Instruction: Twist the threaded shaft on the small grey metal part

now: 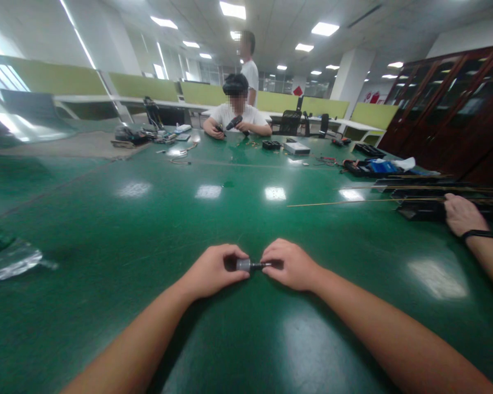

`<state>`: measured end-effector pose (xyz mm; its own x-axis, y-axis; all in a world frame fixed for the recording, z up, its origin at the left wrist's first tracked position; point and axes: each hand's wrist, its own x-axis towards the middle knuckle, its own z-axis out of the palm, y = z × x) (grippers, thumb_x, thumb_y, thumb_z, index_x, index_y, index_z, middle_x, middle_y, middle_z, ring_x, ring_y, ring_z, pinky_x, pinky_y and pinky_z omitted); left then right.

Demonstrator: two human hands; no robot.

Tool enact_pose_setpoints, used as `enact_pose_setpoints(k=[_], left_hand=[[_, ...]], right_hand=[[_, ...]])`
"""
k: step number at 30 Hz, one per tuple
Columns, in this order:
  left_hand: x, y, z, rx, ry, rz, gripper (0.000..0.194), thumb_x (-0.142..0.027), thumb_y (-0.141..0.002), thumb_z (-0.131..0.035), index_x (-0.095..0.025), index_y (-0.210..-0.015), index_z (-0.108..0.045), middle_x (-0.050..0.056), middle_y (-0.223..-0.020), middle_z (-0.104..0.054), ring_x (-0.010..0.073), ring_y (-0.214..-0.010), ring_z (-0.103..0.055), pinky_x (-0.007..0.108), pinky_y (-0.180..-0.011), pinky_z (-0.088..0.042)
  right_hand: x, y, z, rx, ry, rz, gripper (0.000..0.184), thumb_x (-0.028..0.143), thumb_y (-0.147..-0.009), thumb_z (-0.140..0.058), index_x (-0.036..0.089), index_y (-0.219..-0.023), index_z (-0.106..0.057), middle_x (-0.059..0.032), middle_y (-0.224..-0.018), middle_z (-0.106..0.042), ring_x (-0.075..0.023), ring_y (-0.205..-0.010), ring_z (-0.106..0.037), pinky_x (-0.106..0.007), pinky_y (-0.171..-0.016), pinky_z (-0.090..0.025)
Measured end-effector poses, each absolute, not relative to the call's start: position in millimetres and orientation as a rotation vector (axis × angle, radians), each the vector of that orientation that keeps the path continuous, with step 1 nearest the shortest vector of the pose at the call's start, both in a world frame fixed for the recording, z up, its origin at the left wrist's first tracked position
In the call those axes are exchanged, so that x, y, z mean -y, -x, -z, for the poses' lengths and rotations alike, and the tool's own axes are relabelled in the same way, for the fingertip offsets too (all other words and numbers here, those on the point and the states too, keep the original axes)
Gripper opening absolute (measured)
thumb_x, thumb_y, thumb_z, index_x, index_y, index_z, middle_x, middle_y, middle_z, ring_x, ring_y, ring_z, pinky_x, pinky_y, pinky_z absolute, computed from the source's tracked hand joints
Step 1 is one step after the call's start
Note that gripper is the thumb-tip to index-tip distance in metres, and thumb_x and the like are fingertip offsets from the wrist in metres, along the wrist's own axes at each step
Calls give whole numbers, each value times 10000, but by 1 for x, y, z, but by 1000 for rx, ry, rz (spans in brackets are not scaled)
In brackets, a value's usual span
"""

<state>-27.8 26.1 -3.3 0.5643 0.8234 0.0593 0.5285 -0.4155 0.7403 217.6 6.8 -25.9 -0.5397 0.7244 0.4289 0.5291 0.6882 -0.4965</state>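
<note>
- My left hand (216,271) has its thumb and fingers closed on the sides of a small grey cylinder (243,265).
- My right hand (291,264) pinches the far end of a thin dark rod (258,266), which runs out of the cylinder toward it.
- I see the cylinder and rod lying in one line, roughly level, between my two hands and in front of me at the near part of the green table (148,230). I can't tell whether they touch the tabletop.
- To my left, well apart from my hands, a clear plastic item (16,262) sits by the table's edge.
- To my right, a co-worker's hand (466,216) with a black wristband (479,233) rests at some long black pieces (423,210); a thin yellowish stick (332,204) reaches out from there over the table.
- Beyond those I have a black tray (365,168) with blue and white things in it.
- Across the table, a seated person (254,117) in a white shirt and dark headgear holds a dark tool (234,122), with a small black box (271,145) and a pale flat box (296,148) nearby.
- Behind them I see a standing person (250,74).
</note>
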Motion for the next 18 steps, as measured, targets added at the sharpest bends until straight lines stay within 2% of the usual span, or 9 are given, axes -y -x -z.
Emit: enact_pose_setpoints(k=[18], left_hand=[[-28,29,5,-1075,-2125,-551,236,-325,-755,-765,-188,-943,-727,23,-910,-737,209,-856,-685,308,-795,-531]], right_hand=[[-5,-220,26,2267,958,-413,124,153,-810,-700,202,-919,-733,-41,-941,-739,-190,-916,-640,-327,-873,-514]])
